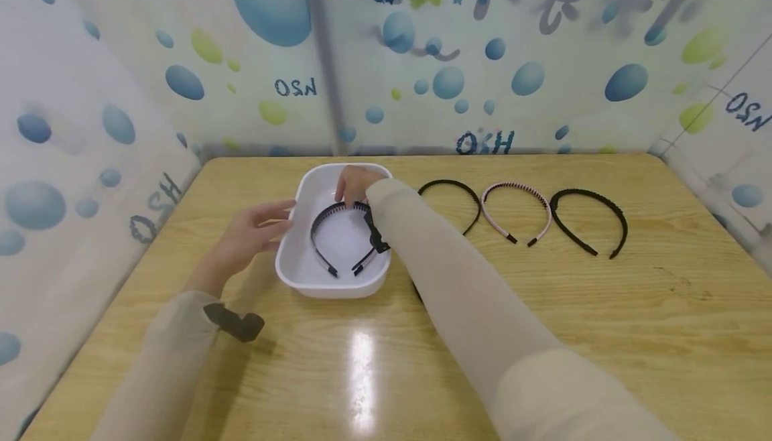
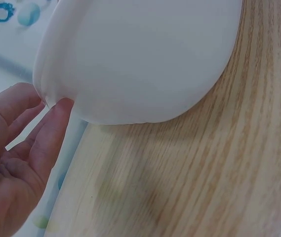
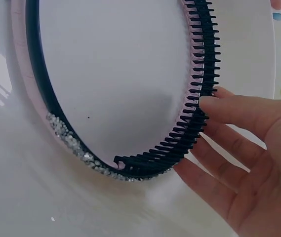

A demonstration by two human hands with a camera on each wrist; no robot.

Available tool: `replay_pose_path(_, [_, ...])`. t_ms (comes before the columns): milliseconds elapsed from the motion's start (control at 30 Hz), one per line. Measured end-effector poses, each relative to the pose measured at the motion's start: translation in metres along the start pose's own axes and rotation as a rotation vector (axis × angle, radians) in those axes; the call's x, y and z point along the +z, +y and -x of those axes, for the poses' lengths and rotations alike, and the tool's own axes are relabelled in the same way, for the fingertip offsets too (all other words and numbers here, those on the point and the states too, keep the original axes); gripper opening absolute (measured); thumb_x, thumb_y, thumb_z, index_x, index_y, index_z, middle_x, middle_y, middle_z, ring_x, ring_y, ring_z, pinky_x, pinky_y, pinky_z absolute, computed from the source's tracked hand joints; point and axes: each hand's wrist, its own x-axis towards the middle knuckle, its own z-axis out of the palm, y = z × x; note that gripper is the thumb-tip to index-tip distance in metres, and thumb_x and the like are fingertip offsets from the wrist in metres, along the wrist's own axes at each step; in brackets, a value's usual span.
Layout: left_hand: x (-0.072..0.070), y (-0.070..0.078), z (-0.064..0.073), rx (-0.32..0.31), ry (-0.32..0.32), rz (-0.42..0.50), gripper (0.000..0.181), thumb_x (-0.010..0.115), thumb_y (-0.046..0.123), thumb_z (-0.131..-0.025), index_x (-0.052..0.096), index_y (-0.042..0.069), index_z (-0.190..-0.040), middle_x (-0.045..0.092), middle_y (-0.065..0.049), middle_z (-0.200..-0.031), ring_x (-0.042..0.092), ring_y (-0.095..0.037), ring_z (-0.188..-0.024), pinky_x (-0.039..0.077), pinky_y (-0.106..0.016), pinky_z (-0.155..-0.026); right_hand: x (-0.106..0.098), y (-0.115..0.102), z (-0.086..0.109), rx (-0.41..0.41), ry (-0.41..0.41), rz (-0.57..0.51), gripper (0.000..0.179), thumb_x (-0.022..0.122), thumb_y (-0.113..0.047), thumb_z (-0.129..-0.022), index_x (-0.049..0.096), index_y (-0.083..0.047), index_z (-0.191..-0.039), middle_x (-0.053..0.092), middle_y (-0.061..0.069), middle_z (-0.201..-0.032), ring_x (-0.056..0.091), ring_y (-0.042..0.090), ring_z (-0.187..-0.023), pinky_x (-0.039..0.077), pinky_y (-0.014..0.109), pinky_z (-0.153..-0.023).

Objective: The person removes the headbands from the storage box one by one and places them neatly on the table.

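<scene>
A white plastic basin (image 1: 289, 279) holds a black toothed headband (image 3: 209, 54) with a patch of glittering stones, lying against a pink headband (image 3: 19, 54). My right hand (image 1: 356, 183) reaches into the basin's far part. In the right wrist view its thumb lies on the black teeth and its fingers curl behind, pinching the headband. At the basin's left rim, my left hand (image 1: 256, 233) rests with extended fingers. The left wrist view shows those fingertips (image 2: 63, 104) touching the basin's outer wall.
On the wooden table (image 1: 675, 347), right of the basin, lie a thin black headband (image 1: 476, 203), a pink one with dark tips (image 1: 547, 212) and a thicker black one (image 1: 621, 216). My right forearm (image 1: 458, 280) partly covers another dark band. A bubble-printed sheet (image 1: 410, 112) stands behind.
</scene>
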Motion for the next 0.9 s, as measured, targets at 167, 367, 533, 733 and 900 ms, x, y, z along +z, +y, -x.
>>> replay_pose_path(167, [0.001,0.001,0.0,0.002,0.003,0.007,0.052,0.057,0.015,-0.092,0.038,0.0,-0.138,0.044,-0.023,-0.125,0.054,-0.008,-0.101,0.053,-0.033,-0.082,0.002,0.002,-0.006,0.031,0.028,0.023,0.029,0.063,0.004,-0.081,0.068,-0.011,-0.106,0.057,0.002,-0.117,0.05,0.016,-0.097,0.048,0.024,-0.08])
replay_pose_path(367, [0.002,0.002,0.001,0.0,0.009,0.006,0.053,0.058,0.016,-0.091,0.038,0.0,-0.138,0.044,-0.023,-0.125,0.054,-0.008,-0.101,0.053,-0.032,-0.082,0.005,0.01,-0.024,0.031,0.067,0.049,0.03,0.061,0.006,-0.079,0.071,-0.014,-0.101,0.059,0.001,-0.114,0.051,0.016,-0.088,0.046,0.02,-0.06])
replay_pose_path(533, [0.002,0.004,0.001,-0.002,0.011,-0.001,0.053,0.058,0.015,-0.091,0.038,0.0,-0.138,0.044,-0.023,-0.125,0.054,-0.007,-0.1,0.053,-0.032,-0.081,0.002,0.009,-0.022,0.019,0.078,0.064,0.032,0.061,0.007,-0.078,0.071,-0.015,-0.1,0.059,0.0,-0.115,0.05,0.016,-0.092,0.045,0.02,-0.062])
replay_pose_path(733, [0.002,0.004,0.001,-0.001,0.003,0.003,0.052,0.057,0.014,-0.092,0.037,0.0,-0.138,0.043,-0.023,-0.126,0.054,-0.007,-0.1,0.053,-0.031,-0.081,-0.005,0.002,-0.008,-0.035,0.091,0.114,0.03,0.061,0.003,-0.081,0.07,-0.015,-0.105,0.06,0.0,-0.115,0.051,0.014,-0.102,0.047,0.023,-0.082])
replay_pose_path(900, [0.001,0.004,0.003,0.0,0.001,-0.003,0.052,0.057,0.014,-0.092,0.037,-0.001,-0.138,0.043,-0.024,-0.126,0.055,-0.007,-0.099,0.053,-0.031,-0.081,-0.009,-0.006,0.006,-0.088,0.104,0.106,0.029,0.06,0.003,-0.083,0.069,-0.011,-0.107,0.06,0.003,-0.115,0.05,0.016,-0.107,0.048,0.025,-0.085])
